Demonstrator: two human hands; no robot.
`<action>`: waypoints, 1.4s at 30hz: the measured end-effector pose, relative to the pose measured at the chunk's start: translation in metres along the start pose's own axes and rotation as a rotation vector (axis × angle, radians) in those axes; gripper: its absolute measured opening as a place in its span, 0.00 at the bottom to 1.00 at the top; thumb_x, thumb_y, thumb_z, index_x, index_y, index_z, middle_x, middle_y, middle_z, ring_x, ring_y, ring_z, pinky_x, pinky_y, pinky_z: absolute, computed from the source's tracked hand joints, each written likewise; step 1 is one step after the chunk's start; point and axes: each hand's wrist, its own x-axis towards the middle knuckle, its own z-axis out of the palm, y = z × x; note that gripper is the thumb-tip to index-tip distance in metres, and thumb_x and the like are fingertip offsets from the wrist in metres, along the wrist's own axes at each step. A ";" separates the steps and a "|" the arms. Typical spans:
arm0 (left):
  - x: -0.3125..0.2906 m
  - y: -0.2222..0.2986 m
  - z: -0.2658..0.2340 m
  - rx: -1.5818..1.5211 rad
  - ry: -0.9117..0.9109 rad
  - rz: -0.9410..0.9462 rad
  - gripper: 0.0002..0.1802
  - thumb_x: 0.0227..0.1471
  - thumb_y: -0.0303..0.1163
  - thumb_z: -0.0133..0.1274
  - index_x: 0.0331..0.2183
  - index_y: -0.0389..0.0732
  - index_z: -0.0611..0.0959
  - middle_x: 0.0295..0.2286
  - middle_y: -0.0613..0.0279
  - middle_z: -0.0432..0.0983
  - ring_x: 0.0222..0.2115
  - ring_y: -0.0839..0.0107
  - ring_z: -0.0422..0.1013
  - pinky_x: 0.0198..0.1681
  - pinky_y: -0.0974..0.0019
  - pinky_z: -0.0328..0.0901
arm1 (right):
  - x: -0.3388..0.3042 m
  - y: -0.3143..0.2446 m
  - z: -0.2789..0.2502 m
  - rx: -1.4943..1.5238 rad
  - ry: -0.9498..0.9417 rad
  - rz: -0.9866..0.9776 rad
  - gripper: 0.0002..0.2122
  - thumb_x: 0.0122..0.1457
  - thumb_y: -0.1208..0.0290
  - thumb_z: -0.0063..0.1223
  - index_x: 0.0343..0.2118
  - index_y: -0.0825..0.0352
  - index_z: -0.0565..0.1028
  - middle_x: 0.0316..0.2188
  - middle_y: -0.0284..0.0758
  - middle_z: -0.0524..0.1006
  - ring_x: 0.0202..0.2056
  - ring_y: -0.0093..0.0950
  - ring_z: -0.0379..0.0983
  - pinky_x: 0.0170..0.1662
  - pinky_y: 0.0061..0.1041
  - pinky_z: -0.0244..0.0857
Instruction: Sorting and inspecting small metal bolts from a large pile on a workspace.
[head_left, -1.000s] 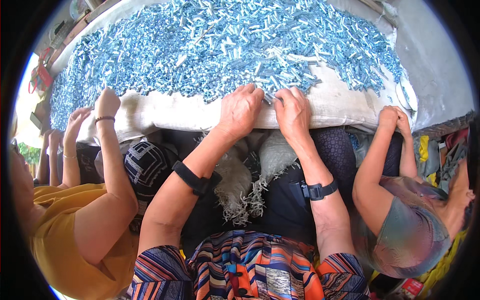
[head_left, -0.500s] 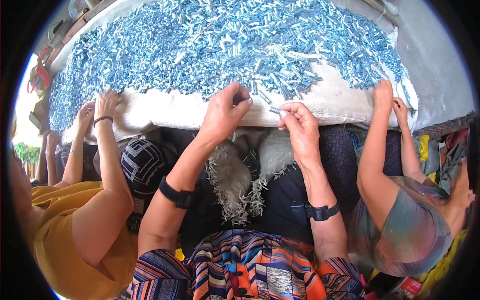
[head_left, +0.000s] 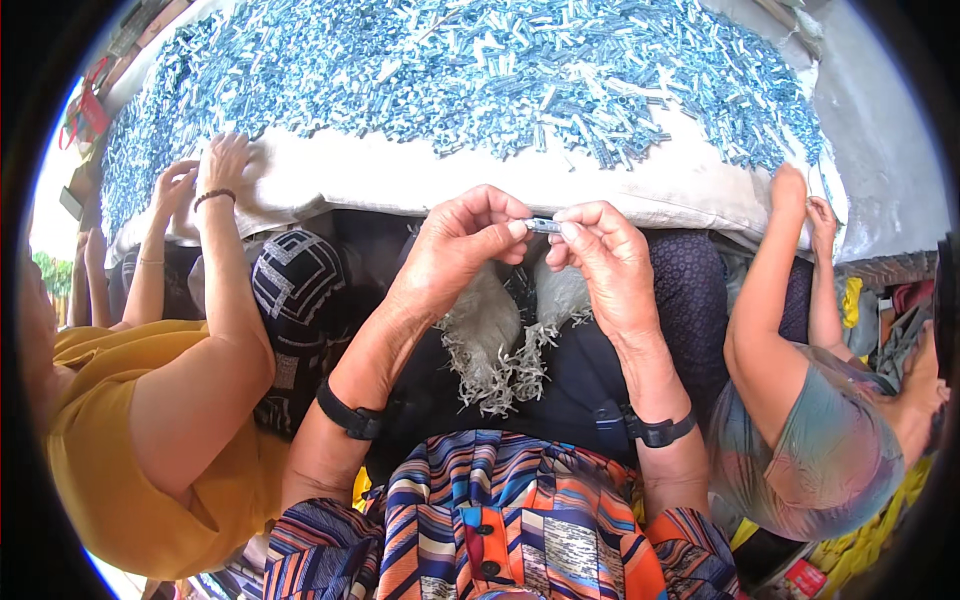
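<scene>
A long counter covered in off-white woven cloth (head_left: 380, 172) takes up the upper part of the view, its near edge rounded and sagging a little. Over most of it lies a broad heap of small, shiny, pale-blue and silvery tubular pieces (head_left: 400, 90); whether they are metal or plastic cannot be told. The heap stops short of the near edge in the middle, and that bare strip probably helps keep pieces from slipping off toward the lap.

A co-worker in a mustard-yellow top (head_left: 150, 450) sits on the left and another in a grey-green patterned top (head_left: 825, 450) on the right, their arms reaching to the cloth's near side, likely so that each works the nearest part of the heap.

Below the edge, between the forearms, hang frayed, pale-grey woven sacking bunches (head_left: 480, 335). A black strap band (head_left: 345, 412) sits on the left forearm.

The left hand (head_left: 462, 240) and right hand (head_left: 612, 252) are lifted clear of the cloth, in front of its edge. Each has thumb and forefinger pinched on one end of a single slim, silvery-blue tubular piece (head_left: 542, 226), held level between them. So small a thing leaves room only for fingertips, and two-ended support presumably steadies it.
</scene>
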 end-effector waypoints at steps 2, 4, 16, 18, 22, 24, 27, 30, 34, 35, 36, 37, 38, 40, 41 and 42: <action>-0.004 0.001 -0.001 -0.011 -0.008 -0.006 0.06 0.52 0.26 0.53 0.34 0.36 0.77 0.27 0.63 0.75 0.26 0.78 0.70 0.32 0.74 0.67 | -0.002 -0.002 0.002 0.047 -0.019 0.005 0.03 0.59 0.76 0.48 0.33 0.70 0.71 0.24 0.31 0.74 0.25 0.18 0.71 0.31 0.16 0.66; -0.008 0.000 -0.002 -0.067 -0.002 -0.012 0.06 0.51 0.27 0.54 0.33 0.36 0.77 0.26 0.63 0.75 0.24 0.77 0.70 0.31 0.74 0.66 | -0.004 -0.002 0.004 0.022 -0.028 -0.007 0.03 0.59 0.76 0.48 0.33 0.70 0.71 0.24 0.31 0.74 0.25 0.18 0.71 0.31 0.16 0.66; -0.028 -0.017 -0.008 -0.309 -0.232 -0.089 0.10 0.51 0.32 0.56 0.32 0.39 0.74 0.22 0.67 0.70 0.20 0.80 0.66 0.24 0.76 0.62 | -0.020 0.002 0.007 0.370 -0.252 0.263 0.04 0.60 0.73 0.47 0.33 0.69 0.71 0.26 0.33 0.73 0.25 0.21 0.71 0.30 0.21 0.67; -0.030 -0.025 -0.005 -0.408 -0.290 -0.088 0.09 0.51 0.32 0.55 0.33 0.40 0.75 0.23 0.69 0.73 0.20 0.83 0.66 0.23 0.80 0.61 | -0.024 0.003 0.007 0.437 -0.285 0.295 0.05 0.60 0.73 0.47 0.33 0.69 0.71 0.26 0.33 0.73 0.25 0.21 0.71 0.30 0.21 0.68; -0.025 -0.020 -0.011 -0.065 -0.204 -0.081 0.09 0.50 0.33 0.57 0.32 0.39 0.76 0.24 0.70 0.72 0.21 0.84 0.65 0.23 0.78 0.60 | -0.021 0.006 -0.002 0.278 -0.244 0.286 0.04 0.59 0.73 0.48 0.33 0.68 0.71 0.26 0.33 0.73 0.25 0.21 0.71 0.30 0.20 0.68; -0.021 -0.013 -0.022 0.100 -0.092 -0.030 0.08 0.50 0.32 0.57 0.31 0.39 0.77 0.23 0.73 0.71 0.21 0.86 0.63 0.23 0.79 0.58 | -0.017 0.005 -0.011 0.006 -0.228 0.237 0.05 0.59 0.72 0.49 0.33 0.68 0.72 0.25 0.31 0.74 0.25 0.19 0.71 0.30 0.18 0.67; -0.007 0.000 -0.049 0.456 0.215 0.127 0.05 0.51 0.29 0.54 0.28 0.38 0.77 0.22 0.73 0.70 0.23 0.86 0.63 0.26 0.78 0.59 | -0.009 0.003 -0.017 -0.243 -0.203 0.208 0.07 0.58 0.71 0.51 0.34 0.69 0.73 0.25 0.29 0.74 0.25 0.16 0.69 0.30 0.16 0.65; 0.010 0.012 -0.062 0.926 0.473 0.203 0.08 0.48 0.30 0.55 0.30 0.35 0.77 0.21 0.66 0.72 0.24 0.79 0.67 0.29 0.72 0.62 | -0.001 0.000 -0.024 -0.361 -0.146 0.195 0.08 0.58 0.70 0.52 0.35 0.69 0.73 0.24 0.27 0.73 0.25 0.14 0.68 0.29 0.15 0.64; 0.032 0.003 -0.073 1.281 0.591 0.318 0.10 0.45 0.32 0.55 0.32 0.39 0.78 0.27 0.54 0.74 0.29 0.58 0.72 0.34 0.59 0.65 | 0.023 0.002 -0.026 -0.544 -0.005 0.058 0.06 0.56 0.72 0.51 0.32 0.70 0.72 0.22 0.28 0.72 0.25 0.13 0.67 0.29 0.16 0.63; 0.036 0.000 -0.075 1.384 0.607 0.332 0.11 0.46 0.33 0.55 0.33 0.39 0.78 0.27 0.56 0.74 0.29 0.59 0.72 0.35 0.61 0.65 | 0.031 0.002 -0.024 -0.664 0.078 0.006 0.06 0.56 0.73 0.51 0.32 0.71 0.72 0.21 0.29 0.73 0.25 0.13 0.67 0.29 0.17 0.63; 0.041 -0.001 -0.075 1.449 0.618 0.334 0.10 0.46 0.35 0.55 0.32 0.41 0.78 0.28 0.57 0.73 0.31 0.56 0.71 0.35 0.58 0.64 | 0.041 0.004 -0.024 -0.715 0.098 -0.085 0.06 0.54 0.75 0.50 0.32 0.71 0.72 0.21 0.33 0.74 0.24 0.18 0.69 0.30 0.20 0.65; 0.044 -0.003 -0.074 1.444 0.611 0.337 0.10 0.46 0.35 0.55 0.32 0.41 0.78 0.28 0.57 0.73 0.31 0.56 0.71 0.35 0.58 0.64 | 0.048 0.004 -0.024 -0.720 0.105 -0.084 0.06 0.54 0.75 0.50 0.32 0.71 0.72 0.21 0.33 0.74 0.24 0.18 0.69 0.30 0.20 0.65; 0.047 -0.005 -0.074 1.450 0.608 0.343 0.10 0.46 0.35 0.55 0.31 0.41 0.78 0.27 0.57 0.73 0.31 0.56 0.71 0.35 0.58 0.64 | 0.054 0.003 -0.024 -0.800 0.118 -0.165 0.06 0.52 0.76 0.50 0.32 0.71 0.72 0.21 0.36 0.75 0.24 0.23 0.72 0.30 0.23 0.66; 0.050 -0.005 -0.071 1.457 0.602 0.349 0.09 0.46 0.35 0.55 0.30 0.41 0.78 0.27 0.57 0.73 0.31 0.56 0.71 0.35 0.57 0.64 | 0.067 0.000 -0.021 -0.983 0.124 -0.267 0.06 0.51 0.74 0.50 0.31 0.69 0.71 0.26 0.43 0.75 0.29 0.39 0.75 0.33 0.33 0.67; 0.052 -0.004 -0.069 1.451 0.609 0.344 0.09 0.46 0.35 0.55 0.30 0.41 0.78 0.26 0.57 0.73 0.30 0.56 0.71 0.34 0.57 0.64 | 0.073 0.003 -0.022 -0.985 0.127 -0.265 0.06 0.51 0.74 0.50 0.31 0.69 0.71 0.26 0.43 0.75 0.29 0.39 0.75 0.33 0.33 0.67; 0.053 -0.004 -0.068 1.447 0.617 0.340 0.09 0.46 0.35 0.55 0.29 0.41 0.78 0.26 0.57 0.73 0.30 0.56 0.71 0.34 0.57 0.64 | 0.079 0.007 -0.022 -1.174 0.137 -0.264 0.06 0.51 0.72 0.49 0.30 0.68 0.71 0.27 0.43 0.75 0.30 0.41 0.74 0.34 0.36 0.66</action>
